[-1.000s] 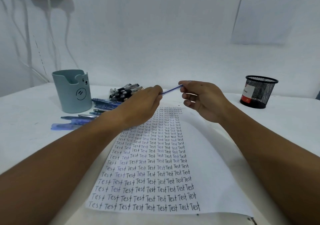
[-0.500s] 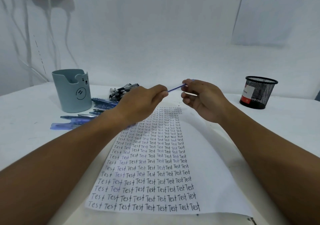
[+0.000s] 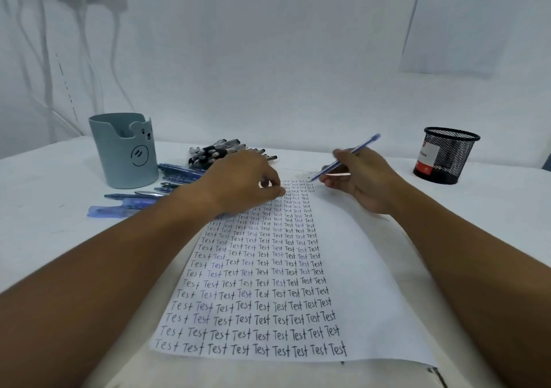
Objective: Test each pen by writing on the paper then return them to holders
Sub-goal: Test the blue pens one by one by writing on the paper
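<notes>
Slim blue plastic pen (image 3: pixel 347 158) is pinched in right hand (image 3: pixel 362 178), tip angled down-left at lined paper (image 3: pixel 357 268), rear up-right toward black mesh holder (image 3: pixel 447 156). Left hand (image 3: pixel 241 183) is curled at paper's top; contents cannot be told.

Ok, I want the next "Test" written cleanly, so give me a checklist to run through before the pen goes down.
1. Blue pen held in right hand: ok.
2. Tip pointing down toward the paper: ok.
3. Cap off: cannot tell, left hand hides whatever it pinches.
4. Blank space right of the written columns: ok.
5. Left hand steadying the paper: cannot tell.
6. Black mesh holder upright and within view: ok.
</notes>
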